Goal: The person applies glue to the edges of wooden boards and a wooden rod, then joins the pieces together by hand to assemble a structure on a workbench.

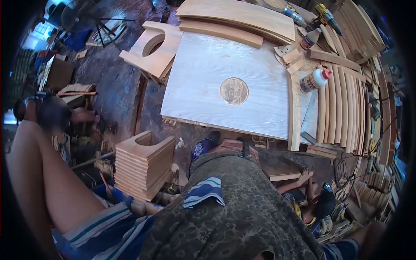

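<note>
Your hands aren't in shot, so can't tell if fingers are open, closed or gripping anything. Nearest to you: 1 pale wood panel [216,82], flat, smooth, straight grain, lying mid-frame just past your camo-cloth knee [234,208]. It has 1 round inlay disc [234,91], darker, near its centre.

1 long curved slat [294,108] lies along the panel's right edge, touching it. Right of that, approx 8 more curved slats [340,108] side by side, same pale wood. 2 glue bottles: 1 white w/ red cap [315,80] lying across slats, 1 smaller [310,39] further up. 1 yellow-green drill [327,17] top right.

Above the panel: stack of wide bowed boards [238,19]. Left: 2 stacks of notched blocks w/ half-round cutouts, 1 upper [151,52], 1 lower [143,164], approx 8 layers.

Another person's bare foot [303,177] lower right, on dirt floor.
</note>
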Demonstrator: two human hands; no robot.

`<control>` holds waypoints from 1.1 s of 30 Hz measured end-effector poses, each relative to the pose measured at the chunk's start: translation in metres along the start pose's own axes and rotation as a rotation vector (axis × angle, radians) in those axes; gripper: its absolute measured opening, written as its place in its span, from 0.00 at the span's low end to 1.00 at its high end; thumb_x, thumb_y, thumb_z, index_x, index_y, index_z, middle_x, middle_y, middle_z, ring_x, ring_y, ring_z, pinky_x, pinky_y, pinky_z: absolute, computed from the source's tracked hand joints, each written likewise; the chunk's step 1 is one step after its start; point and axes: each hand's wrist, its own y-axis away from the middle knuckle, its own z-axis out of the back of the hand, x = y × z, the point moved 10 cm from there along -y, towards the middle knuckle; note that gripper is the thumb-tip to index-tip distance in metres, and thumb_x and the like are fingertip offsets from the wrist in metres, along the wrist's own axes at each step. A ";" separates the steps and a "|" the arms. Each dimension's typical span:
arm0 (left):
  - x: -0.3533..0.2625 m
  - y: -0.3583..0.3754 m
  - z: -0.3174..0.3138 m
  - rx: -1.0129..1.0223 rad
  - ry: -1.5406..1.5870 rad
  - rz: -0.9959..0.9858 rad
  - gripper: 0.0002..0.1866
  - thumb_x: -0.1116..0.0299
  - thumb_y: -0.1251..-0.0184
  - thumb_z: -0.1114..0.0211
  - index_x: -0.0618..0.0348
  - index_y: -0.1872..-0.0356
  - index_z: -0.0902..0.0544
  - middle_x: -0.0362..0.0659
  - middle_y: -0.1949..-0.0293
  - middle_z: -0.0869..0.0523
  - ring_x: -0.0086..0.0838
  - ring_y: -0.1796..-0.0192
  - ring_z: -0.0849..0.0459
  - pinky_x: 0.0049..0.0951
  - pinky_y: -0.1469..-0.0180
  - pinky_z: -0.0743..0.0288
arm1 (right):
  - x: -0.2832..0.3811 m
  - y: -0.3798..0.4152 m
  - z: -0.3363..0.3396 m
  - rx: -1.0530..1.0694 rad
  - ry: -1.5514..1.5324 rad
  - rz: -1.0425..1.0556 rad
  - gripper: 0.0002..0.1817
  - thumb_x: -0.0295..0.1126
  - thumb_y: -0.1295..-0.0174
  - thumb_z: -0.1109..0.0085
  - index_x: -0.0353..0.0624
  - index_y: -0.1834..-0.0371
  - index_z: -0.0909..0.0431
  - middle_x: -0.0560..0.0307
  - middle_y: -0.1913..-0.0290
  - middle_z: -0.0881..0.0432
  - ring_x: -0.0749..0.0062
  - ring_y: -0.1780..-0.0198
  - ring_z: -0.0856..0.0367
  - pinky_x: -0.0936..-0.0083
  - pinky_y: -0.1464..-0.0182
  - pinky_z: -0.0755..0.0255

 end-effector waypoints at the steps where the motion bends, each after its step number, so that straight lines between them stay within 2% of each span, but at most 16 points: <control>1: -0.005 -0.001 0.001 -0.007 -0.018 0.003 0.26 0.46 0.22 0.44 0.64 0.46 0.22 0.59 0.38 0.22 0.48 0.37 0.20 0.49 0.34 0.25 | 0.000 0.002 -0.006 -0.011 0.008 0.005 0.14 0.31 0.25 0.43 0.27 0.50 0.17 0.42 0.52 0.12 0.59 0.52 0.11 0.69 0.45 0.17; 11: -0.070 -0.015 0.021 -0.105 -0.366 -0.034 0.26 0.47 0.23 0.43 0.64 0.46 0.22 0.59 0.39 0.22 0.48 0.36 0.20 0.50 0.33 0.25 | 0.044 0.027 -0.124 -0.098 -0.200 0.050 0.12 0.29 0.26 0.40 0.27 0.52 0.16 0.43 0.53 0.11 0.59 0.53 0.11 0.70 0.46 0.16; 13: -0.064 0.017 0.050 -0.112 -0.603 0.201 0.28 0.46 0.23 0.41 0.62 0.41 0.27 0.59 0.43 0.20 0.48 0.35 0.21 0.51 0.34 0.25 | 0.070 0.032 -0.156 -0.100 -0.291 0.068 0.12 0.28 0.26 0.39 0.27 0.52 0.15 0.43 0.53 0.11 0.59 0.54 0.10 0.70 0.46 0.16; 16: -0.166 0.134 0.219 -0.651 -0.174 0.717 0.29 0.56 0.18 0.54 0.72 0.30 0.31 0.58 0.41 0.19 0.44 0.43 0.15 0.45 0.33 0.23 | 0.124 0.045 -0.196 -0.077 -0.457 0.112 0.11 0.27 0.27 0.39 0.27 0.53 0.15 0.43 0.54 0.11 0.59 0.54 0.10 0.70 0.46 0.16; 17: -0.110 0.151 0.152 -0.342 -0.936 0.739 0.21 0.62 0.24 0.47 0.70 0.44 0.19 0.57 0.43 0.16 0.45 0.39 0.17 0.48 0.37 0.19 | 0.144 0.052 -0.210 -0.050 -0.535 0.130 0.11 0.27 0.27 0.38 0.27 0.53 0.15 0.44 0.54 0.10 0.59 0.54 0.10 0.70 0.46 0.15; 18: -0.120 0.194 0.149 -0.258 -1.130 0.766 0.20 0.64 0.24 0.48 0.70 0.45 0.18 0.57 0.43 0.16 0.43 0.39 0.17 0.45 0.37 0.18 | 0.166 0.059 -0.227 0.005 -0.646 0.147 0.11 0.27 0.27 0.38 0.27 0.53 0.15 0.44 0.54 0.10 0.59 0.54 0.10 0.71 0.46 0.15; 21: -0.172 0.351 0.180 -0.807 -1.311 1.407 0.14 0.68 0.23 0.39 0.65 0.44 0.17 0.49 0.46 0.14 0.35 0.42 0.16 0.36 0.38 0.20 | 0.258 0.092 -0.229 0.136 -0.938 0.294 0.12 0.28 0.25 0.39 0.28 0.50 0.15 0.46 0.53 0.10 0.64 0.55 0.11 0.76 0.49 0.17; 22: -0.179 0.397 0.173 -0.772 -1.303 1.587 0.15 0.68 0.25 0.37 0.65 0.43 0.17 0.47 0.46 0.14 0.32 0.44 0.16 0.33 0.39 0.21 | 0.311 0.097 -0.201 0.203 -0.867 0.316 0.12 0.26 0.24 0.42 0.30 0.46 0.16 0.47 0.51 0.10 0.66 0.56 0.12 0.75 0.51 0.17; 23: -0.180 0.444 0.166 -0.733 -1.276 1.751 0.15 0.69 0.26 0.34 0.65 0.43 0.17 0.45 0.45 0.14 0.29 0.47 0.16 0.30 0.40 0.22 | 0.302 0.133 -0.227 0.363 -1.110 0.106 0.12 0.24 0.24 0.43 0.31 0.44 0.17 0.48 0.49 0.11 0.68 0.56 0.13 0.75 0.53 0.18; 24: -0.170 0.483 0.151 -0.617 -1.206 1.820 0.16 0.69 0.27 0.32 0.65 0.42 0.17 0.44 0.47 0.13 0.30 0.46 0.15 0.29 0.40 0.23 | 0.312 0.162 -0.234 0.556 -1.066 0.004 0.11 0.21 0.26 0.42 0.32 0.44 0.16 0.51 0.50 0.11 0.74 0.60 0.15 0.78 0.58 0.20; 25: -0.156 0.517 0.136 -0.494 -1.140 1.882 0.17 0.69 0.27 0.31 0.64 0.42 0.17 0.44 0.49 0.12 0.30 0.46 0.15 0.28 0.40 0.23 | 0.350 0.170 -0.213 0.493 -1.169 0.024 0.12 0.21 0.26 0.41 0.34 0.44 0.16 0.54 0.54 0.11 0.78 0.64 0.20 0.83 0.63 0.24; 27: -0.107 0.587 0.098 -0.401 -0.874 1.995 0.19 0.67 0.29 0.29 0.65 0.41 0.17 0.46 0.46 0.13 0.31 0.42 0.16 0.31 0.39 0.23 | 0.390 0.217 -0.206 0.713 -1.209 -0.209 0.09 0.18 0.28 0.45 0.32 0.54 0.14 0.54 0.64 0.12 0.75 0.68 0.20 0.81 0.67 0.27; 29: -0.043 0.660 0.059 -0.350 -0.640 2.019 0.26 0.60 0.34 0.25 0.64 0.40 0.17 0.52 0.42 0.14 0.38 0.40 0.16 0.37 0.36 0.24 | 0.446 0.240 -0.174 0.876 -1.117 -0.133 0.08 0.20 0.30 0.40 0.30 0.53 0.15 0.53 0.71 0.14 0.75 0.71 0.18 0.78 0.64 0.24; 30: -0.001 0.684 0.039 -0.157 -0.589 1.993 0.32 0.56 0.37 0.23 0.65 0.37 0.20 0.56 0.40 0.17 0.44 0.37 0.18 0.40 0.33 0.26 | 0.469 0.254 -0.154 0.882 -1.089 -0.067 0.11 0.22 0.27 0.42 0.31 0.46 0.16 0.59 0.71 0.16 0.81 0.70 0.20 0.82 0.66 0.26; 31: 0.040 0.705 0.016 0.028 -0.534 1.953 0.38 0.51 0.40 0.22 0.66 0.34 0.22 0.59 0.37 0.19 0.49 0.34 0.21 0.44 0.30 0.29 | 0.474 0.287 -0.148 1.058 -1.066 -0.248 0.12 0.23 0.26 0.42 0.32 0.45 0.17 0.59 0.72 0.16 0.80 0.69 0.19 0.82 0.65 0.25; 33: 0.117 0.740 -0.036 0.393 -0.415 1.834 0.49 0.43 0.45 0.22 0.69 0.29 0.29 0.63 0.34 0.23 0.55 0.30 0.26 0.48 0.26 0.34 | 0.502 0.291 -0.103 0.913 -0.809 -0.019 0.13 0.27 0.25 0.42 0.31 0.44 0.17 0.61 0.73 0.18 0.79 0.73 0.20 0.80 0.67 0.25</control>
